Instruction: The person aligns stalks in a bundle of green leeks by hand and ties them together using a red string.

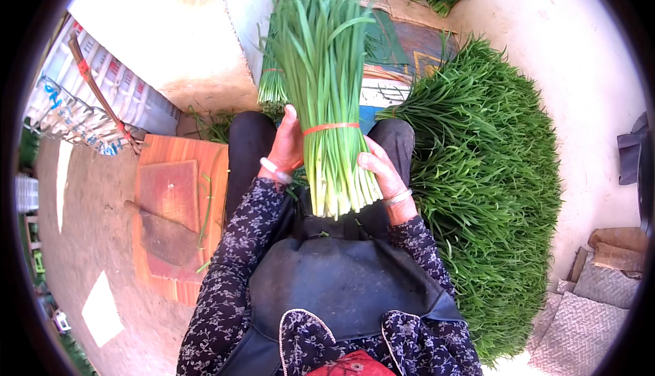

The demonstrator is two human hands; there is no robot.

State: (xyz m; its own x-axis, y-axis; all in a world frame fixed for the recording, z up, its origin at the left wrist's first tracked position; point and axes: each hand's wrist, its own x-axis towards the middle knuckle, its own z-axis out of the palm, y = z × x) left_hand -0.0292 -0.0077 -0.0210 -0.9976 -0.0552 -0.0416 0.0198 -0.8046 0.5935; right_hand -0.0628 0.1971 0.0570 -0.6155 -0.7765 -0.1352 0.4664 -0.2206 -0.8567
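Note:
Between my two hands a thick bunch of garlic chives (327,69) stands upright over my lap, green leaves up and pale cut stems down. A red band (330,127) circles it at mid-height. My left hand (287,142) wraps its left side, fingers partly hidden behind the stems. On the other side my right hand (383,168) grips the lower right of the bunch, thumb in front. A dark apron (334,273) covers my lap below it.
At my right lies a large heap of loose chives (491,192). To my left, a cleaver (164,233) rests on a red cutting board (170,188) on a wooden board (215,171). Another banded bunch (272,86) stands behind. Stacked white buckets (129,79) are at the far left.

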